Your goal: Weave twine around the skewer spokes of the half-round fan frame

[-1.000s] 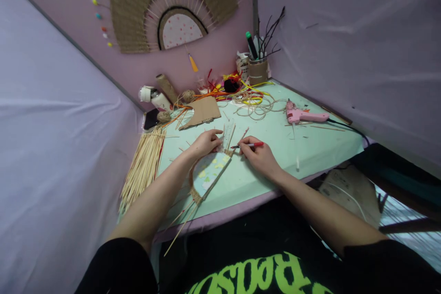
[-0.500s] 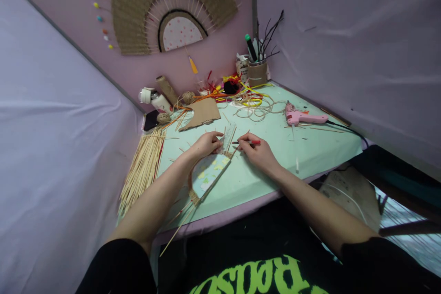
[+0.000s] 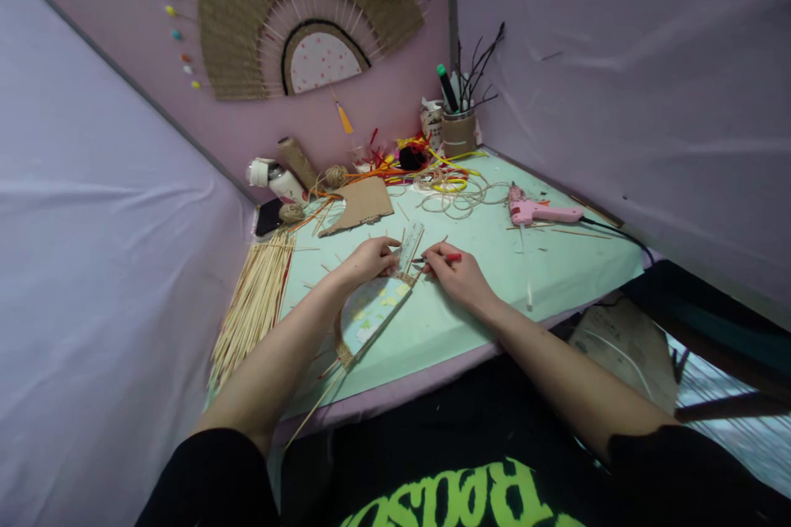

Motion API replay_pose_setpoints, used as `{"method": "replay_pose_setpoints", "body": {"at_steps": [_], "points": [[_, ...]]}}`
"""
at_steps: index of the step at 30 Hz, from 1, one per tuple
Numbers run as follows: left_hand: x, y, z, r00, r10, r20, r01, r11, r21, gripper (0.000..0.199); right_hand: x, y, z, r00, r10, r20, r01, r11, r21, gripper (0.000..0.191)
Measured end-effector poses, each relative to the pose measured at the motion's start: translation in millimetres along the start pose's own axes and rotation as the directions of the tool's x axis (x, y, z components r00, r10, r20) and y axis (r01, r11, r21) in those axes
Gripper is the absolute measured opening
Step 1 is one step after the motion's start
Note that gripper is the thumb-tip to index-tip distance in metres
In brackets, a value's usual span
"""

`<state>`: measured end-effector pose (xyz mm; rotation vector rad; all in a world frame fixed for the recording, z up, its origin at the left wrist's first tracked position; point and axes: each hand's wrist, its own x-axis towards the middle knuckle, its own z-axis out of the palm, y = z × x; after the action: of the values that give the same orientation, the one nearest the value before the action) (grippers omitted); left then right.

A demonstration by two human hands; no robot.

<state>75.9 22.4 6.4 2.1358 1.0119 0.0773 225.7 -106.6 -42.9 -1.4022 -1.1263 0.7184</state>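
A clear ruler [image 3: 413, 240] lies slanted across the far end of a half-round piece [image 3: 372, 314] with a blue-and-yellow patterned face and a woven twine rim. My left hand [image 3: 372, 257] is closed at the ruler's left edge, its thumb hidden in part. In my right hand [image 3: 452, 272] is a red pen [image 3: 454, 257], its tip pointing left towards the ruler. Thin sticks jut out from the half-round piece, one by my right fingertips and others at the near end, over the table's front edge.
Bundled sticks [image 3: 250, 305] lie at the left. Behind are cut cardboard [image 3: 358, 204], tangled cord [image 3: 461, 196], a bottle [image 3: 284, 181] and a pen holder [image 3: 460, 132]. A pink glue gun [image 3: 544, 210] rests at the right, its cable [image 3: 618, 235] trailing off the table [image 3: 470, 329].
My right hand and the red pen have shifted slightly left, closer to the ruler. My left hand stays at the ruler. The whole view has drifted a little.
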Motion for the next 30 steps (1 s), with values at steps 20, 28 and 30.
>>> {"method": "replay_pose_setpoints", "body": {"at_steps": [20, 28, 30], "points": [[-0.4, -0.8, 0.3, 1.000, 0.019, 0.012, -0.019, 1.000, 0.019, 0.040, -0.5, 2.5, 1.5, 1.000, -0.013, 0.023, 0.013, 1.000, -0.028, 0.022], [-0.6, -0.2, 0.5, 1.000, 0.013, 0.005, -0.013, 1.000, 0.026, 0.040, 0.3, 2.4, 0.9, 1.000, -0.002, 0.016, 0.003, 0.999, -0.047, 0.021], [-0.7, -0.4, 0.6, 1.000, 0.014, 0.003, -0.014, 1.000, 0.026, 0.040, 0.6, 2.7, 1.0, 1.000, 0.002, 0.014, -0.002, 0.999, -0.050, 0.021]]}}
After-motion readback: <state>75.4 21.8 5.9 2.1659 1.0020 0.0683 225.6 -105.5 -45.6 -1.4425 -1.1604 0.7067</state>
